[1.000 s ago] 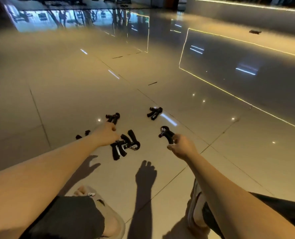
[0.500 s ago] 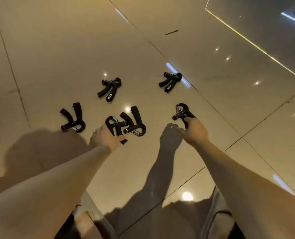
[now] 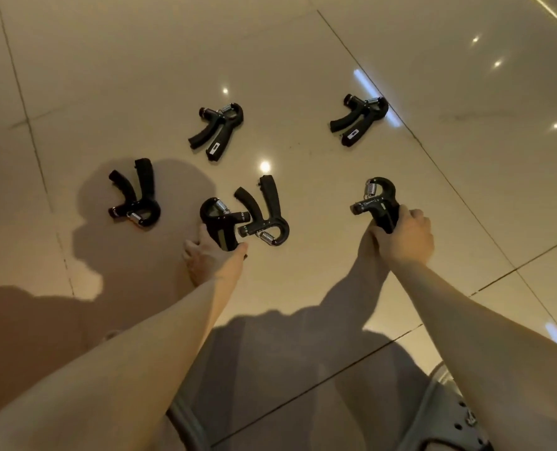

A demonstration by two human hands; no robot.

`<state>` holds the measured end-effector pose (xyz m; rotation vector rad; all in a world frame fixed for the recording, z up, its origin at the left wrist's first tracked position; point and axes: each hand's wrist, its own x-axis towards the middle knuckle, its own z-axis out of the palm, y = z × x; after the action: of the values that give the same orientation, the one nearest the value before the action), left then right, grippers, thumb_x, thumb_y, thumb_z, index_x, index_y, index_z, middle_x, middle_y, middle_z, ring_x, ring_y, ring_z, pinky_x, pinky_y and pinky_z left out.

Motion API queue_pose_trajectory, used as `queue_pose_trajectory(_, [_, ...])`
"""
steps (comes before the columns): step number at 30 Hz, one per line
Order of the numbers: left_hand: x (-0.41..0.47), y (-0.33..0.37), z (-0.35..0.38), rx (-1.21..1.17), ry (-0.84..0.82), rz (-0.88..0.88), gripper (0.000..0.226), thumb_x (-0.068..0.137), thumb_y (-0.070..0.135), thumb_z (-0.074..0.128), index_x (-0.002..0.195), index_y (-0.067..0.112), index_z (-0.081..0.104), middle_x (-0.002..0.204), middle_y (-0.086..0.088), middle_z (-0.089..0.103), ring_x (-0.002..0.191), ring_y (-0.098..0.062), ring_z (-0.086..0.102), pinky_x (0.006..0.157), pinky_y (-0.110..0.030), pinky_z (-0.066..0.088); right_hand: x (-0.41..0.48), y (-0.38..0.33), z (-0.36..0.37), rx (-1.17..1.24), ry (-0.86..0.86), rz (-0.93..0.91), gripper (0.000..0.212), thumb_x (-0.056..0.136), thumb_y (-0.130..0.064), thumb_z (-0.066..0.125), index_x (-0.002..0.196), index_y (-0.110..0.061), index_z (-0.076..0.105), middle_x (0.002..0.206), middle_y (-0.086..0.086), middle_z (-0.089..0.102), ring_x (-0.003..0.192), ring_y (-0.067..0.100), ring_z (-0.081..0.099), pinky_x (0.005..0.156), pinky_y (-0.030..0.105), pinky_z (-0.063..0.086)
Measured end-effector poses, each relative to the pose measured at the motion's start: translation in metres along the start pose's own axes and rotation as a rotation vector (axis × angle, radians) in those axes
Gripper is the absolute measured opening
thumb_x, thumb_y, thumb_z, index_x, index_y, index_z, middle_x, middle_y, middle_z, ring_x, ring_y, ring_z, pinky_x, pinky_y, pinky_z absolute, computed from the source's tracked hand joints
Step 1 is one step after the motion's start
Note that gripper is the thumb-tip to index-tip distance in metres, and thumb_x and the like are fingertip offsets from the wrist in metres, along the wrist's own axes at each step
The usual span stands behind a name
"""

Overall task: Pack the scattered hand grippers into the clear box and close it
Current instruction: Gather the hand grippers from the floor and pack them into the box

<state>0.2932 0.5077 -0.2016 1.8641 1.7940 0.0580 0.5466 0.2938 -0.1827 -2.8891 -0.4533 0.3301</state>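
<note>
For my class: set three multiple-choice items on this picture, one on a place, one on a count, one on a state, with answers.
1. The loose hand grippers lie on: A a table; B the tiled floor; C a shelf.
2. Hand grippers in view: A four; B six; C eight.
3. The right hand: A lies flat; B points; C grips a hand gripper.
Answers: B, tile joints show around them; B, four lie loose, the left hand and the right hold one each; C, it curls round the handles.
</note>
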Motion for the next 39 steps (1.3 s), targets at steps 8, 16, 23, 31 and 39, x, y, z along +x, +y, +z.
queue_pose_trajectory(8, [-0.014, -0.011, -0.023, -0.264, -0.057, -0.009, 0.073, 0.074, 0.041, 0.08, 0.137, 0.025, 0.047, 0.115, 0.0, 0.048, 0.098, -0.025, 0.059, 0.091, -0.041, 0.055, -0.028, -0.003, -0.007, 0.137, -0.007, -0.038, 0.034, 0.083, -0.026, 0.072, 0.111, -0.01, 0.063, 0.109, 0.013, 0.058, 0.099, 0.037, 0.056, 0.073, 0.042, 0.051])
queue_pose_trajectory(16, [-0.091, 0.008, -0.079, -0.459, -0.096, 0.192, 0.069, 0.077, 0.022, 0.082, 0.135, 0.035, 0.047, 0.108, 0.001, 0.069, 0.091, -0.019, 0.071, 0.084, -0.041, 0.061, -0.097, 0.001, -0.052, 0.283, 0.11, -0.129, 0.036, 0.082, -0.027, 0.073, 0.116, -0.015, 0.065, 0.107, 0.005, 0.059, 0.092, 0.032, 0.059, 0.067, 0.03, 0.04])
queue_pose_trajectory(23, [-0.191, 0.018, -0.143, -0.443, -0.141, 0.496, 0.075, 0.077, 0.029, 0.082, 0.141, 0.033, 0.043, 0.111, -0.002, 0.066, 0.099, -0.021, 0.065, 0.09, -0.045, 0.055, -0.185, 0.027, -0.135, 0.321, 0.272, -0.17, 0.046, 0.082, -0.035, 0.078, 0.122, -0.018, 0.063, 0.109, 0.003, 0.059, 0.095, 0.027, 0.058, 0.071, 0.034, 0.045])
queue_pose_trajectory(31, [-0.337, 0.011, -0.215, -0.477, -0.188, 0.902, 0.074, 0.073, 0.039, 0.08, 0.136, 0.038, 0.041, 0.099, 0.009, 0.063, 0.09, -0.013, 0.065, 0.079, -0.04, 0.057, -0.345, 0.107, -0.257, 0.36, 0.54, -0.095, 0.05, 0.082, -0.035, 0.079, 0.127, -0.021, 0.062, 0.11, -0.004, 0.059, 0.096, 0.017, 0.057, 0.082, 0.038, 0.054])
queue_pose_trajectory(39, [-0.485, 0.005, -0.28, -0.552, -0.284, 1.222, 0.078, 0.076, 0.036, 0.079, 0.144, 0.034, 0.04, 0.099, 0.013, 0.061, 0.084, -0.001, 0.057, 0.066, -0.022, 0.045, -0.515, 0.186, -0.355, 0.357, 0.674, 0.027, 0.05, 0.083, -0.037, 0.08, 0.127, -0.02, 0.062, 0.104, -0.006, 0.053, 0.09, 0.017, 0.057, 0.073, 0.032, 0.051])
